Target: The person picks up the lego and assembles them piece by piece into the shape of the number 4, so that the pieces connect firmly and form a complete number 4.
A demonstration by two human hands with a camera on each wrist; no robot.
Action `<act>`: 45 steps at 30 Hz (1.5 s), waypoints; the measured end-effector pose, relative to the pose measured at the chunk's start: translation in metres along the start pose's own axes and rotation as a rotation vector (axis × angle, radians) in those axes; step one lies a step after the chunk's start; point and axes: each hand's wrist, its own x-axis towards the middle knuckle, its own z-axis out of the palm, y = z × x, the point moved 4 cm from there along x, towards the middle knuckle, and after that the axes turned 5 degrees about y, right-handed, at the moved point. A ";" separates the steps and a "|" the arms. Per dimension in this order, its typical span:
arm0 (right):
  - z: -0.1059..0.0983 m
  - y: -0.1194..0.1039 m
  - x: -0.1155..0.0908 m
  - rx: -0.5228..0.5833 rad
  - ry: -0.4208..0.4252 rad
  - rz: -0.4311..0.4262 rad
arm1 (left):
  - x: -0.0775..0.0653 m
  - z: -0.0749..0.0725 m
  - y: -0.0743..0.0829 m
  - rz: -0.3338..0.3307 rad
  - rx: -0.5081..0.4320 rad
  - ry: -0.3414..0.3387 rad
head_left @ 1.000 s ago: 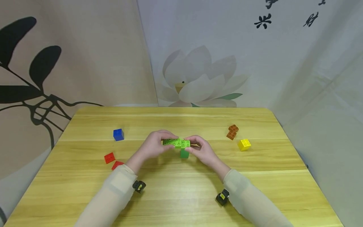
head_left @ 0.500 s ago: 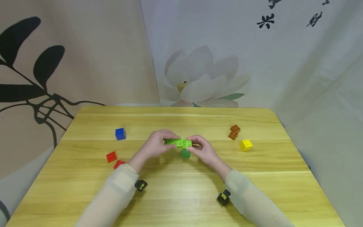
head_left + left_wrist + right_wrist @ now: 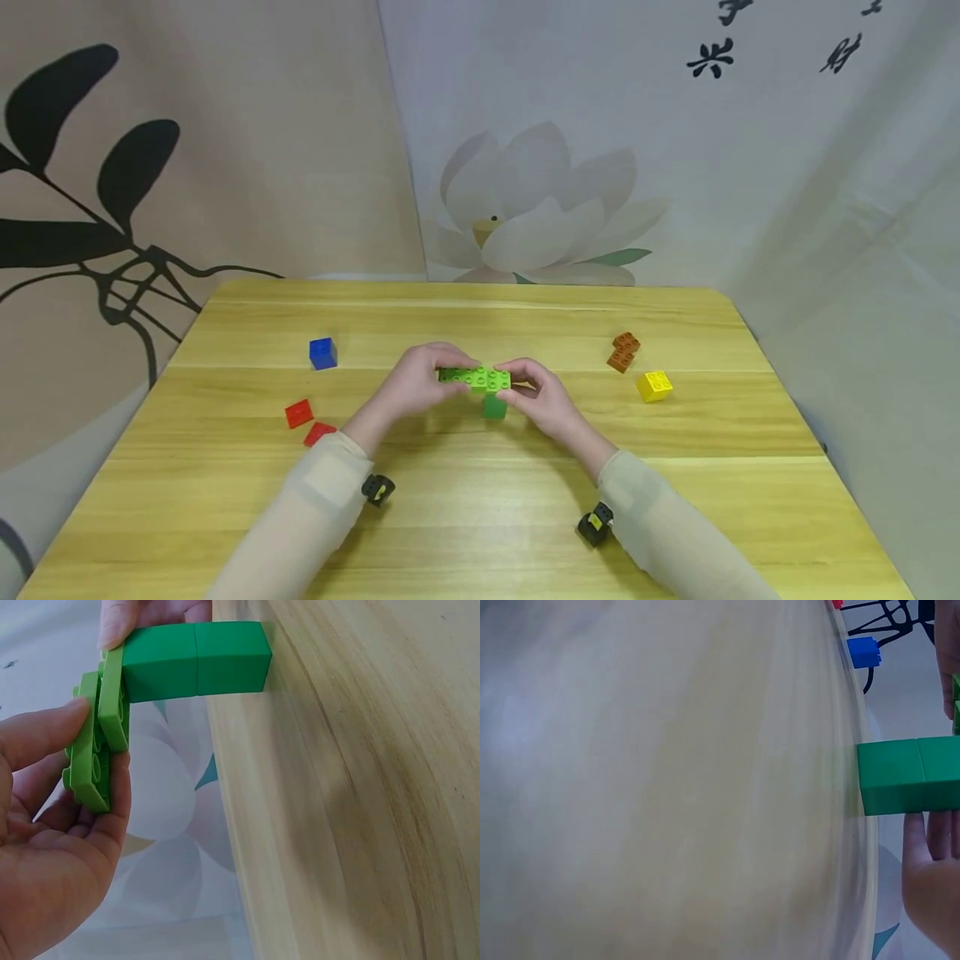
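Observation:
My left hand pinches a light green flat building brick between thumb and fingers. That brick overlaps a second light green brick, which caps a stack of two dark green blocks. From the other side, my right hand holds the capping brick at its right end, thumb toward me. In the right wrist view the dark green stack hides part of that hand's grip. Whether the two light green bricks are pressed fully together cannot be made out.
On the wooden table, a blue block and two red bricks lie to the left, one partly behind the left sleeve. Two brown bricks and a yellow block are at the right. A printed curtain hangs behind.
The head view has shifted slightly, so everything appears a little farther right. Both hands keep their grip on the light green bricks, with no clear movement between them.

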 end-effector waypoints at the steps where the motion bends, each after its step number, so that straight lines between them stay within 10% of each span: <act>1: 0.000 0.001 0.000 0.002 0.001 -0.001 | 0.000 0.000 0.000 -0.002 -0.001 -0.002; 45: -0.001 0.003 -0.001 0.019 0.002 -0.061 | 0.005 0.001 -0.001 -0.032 -0.008 0.002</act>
